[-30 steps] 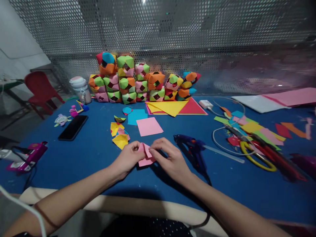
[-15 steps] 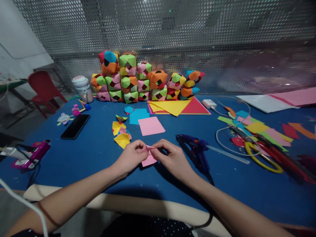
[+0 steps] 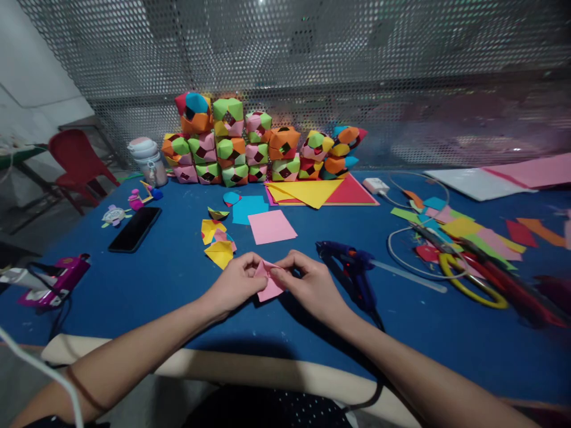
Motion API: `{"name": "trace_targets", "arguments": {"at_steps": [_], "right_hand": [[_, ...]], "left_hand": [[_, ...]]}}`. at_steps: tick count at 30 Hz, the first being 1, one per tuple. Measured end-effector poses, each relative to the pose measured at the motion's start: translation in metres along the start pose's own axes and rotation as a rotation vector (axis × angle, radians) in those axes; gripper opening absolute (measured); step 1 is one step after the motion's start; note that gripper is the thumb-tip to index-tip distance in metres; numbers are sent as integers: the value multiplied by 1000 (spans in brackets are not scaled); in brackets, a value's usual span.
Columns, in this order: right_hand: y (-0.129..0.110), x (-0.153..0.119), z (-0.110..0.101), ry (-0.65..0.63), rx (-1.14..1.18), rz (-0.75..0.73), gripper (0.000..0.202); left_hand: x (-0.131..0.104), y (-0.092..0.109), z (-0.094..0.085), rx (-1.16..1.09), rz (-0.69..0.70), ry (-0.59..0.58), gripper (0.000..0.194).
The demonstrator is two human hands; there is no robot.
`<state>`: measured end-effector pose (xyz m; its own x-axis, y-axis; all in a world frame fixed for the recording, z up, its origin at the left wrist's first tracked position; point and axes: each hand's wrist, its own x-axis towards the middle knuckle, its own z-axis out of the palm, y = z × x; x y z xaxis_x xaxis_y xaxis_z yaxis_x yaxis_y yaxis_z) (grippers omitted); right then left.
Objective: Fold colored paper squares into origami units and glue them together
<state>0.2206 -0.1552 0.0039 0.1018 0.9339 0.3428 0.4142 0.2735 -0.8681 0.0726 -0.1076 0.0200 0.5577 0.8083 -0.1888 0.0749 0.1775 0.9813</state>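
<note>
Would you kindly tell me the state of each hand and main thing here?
Held pink paper, folded
Left hand, pinching it
Right hand, pinching it
Pink square, lying flat
Phone, screen dark
Glue gun, lying on its side
Paper balls, stacked
Bottle, upright, lid on

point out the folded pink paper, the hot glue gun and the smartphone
Folded pink paper (image 3: 270, 290), head view: its lower face.
Hot glue gun (image 3: 358, 266), head view: where body and handle meet.
Smartphone (image 3: 135, 230), head view: middle of its dark screen.
</note>
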Motion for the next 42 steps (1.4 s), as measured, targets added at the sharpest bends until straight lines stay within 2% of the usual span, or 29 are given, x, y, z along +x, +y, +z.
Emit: {"name": "trace_targets", "arguments": {"at_steps": [6,10,14,20,27,36,42], "right_hand": [[1,-2,3,11,-26,-53,16],[-1,0,1,-75,-30,-86,9],[-2,2,-3,-154,0,-66,18],[-1,1,-2,-52,-21,-81,19],[2,2,0,-77,-3,-118,16],[-2,3,2,-91,-4,-155,14],[-2,2,3,-70,-123,-247,14]], "left_hand": [[2,-5,0,33,38,31,11],[2,-7,-3,126,49,32,10],[1,-5,-5,258,82,68,8],[1,-5,-4,249,73,22,15],[1,-6,-4,373,103,28,20],[1,-12,-6,582,248,27,19],[0,-12,-6,637,344,28,24]]}}
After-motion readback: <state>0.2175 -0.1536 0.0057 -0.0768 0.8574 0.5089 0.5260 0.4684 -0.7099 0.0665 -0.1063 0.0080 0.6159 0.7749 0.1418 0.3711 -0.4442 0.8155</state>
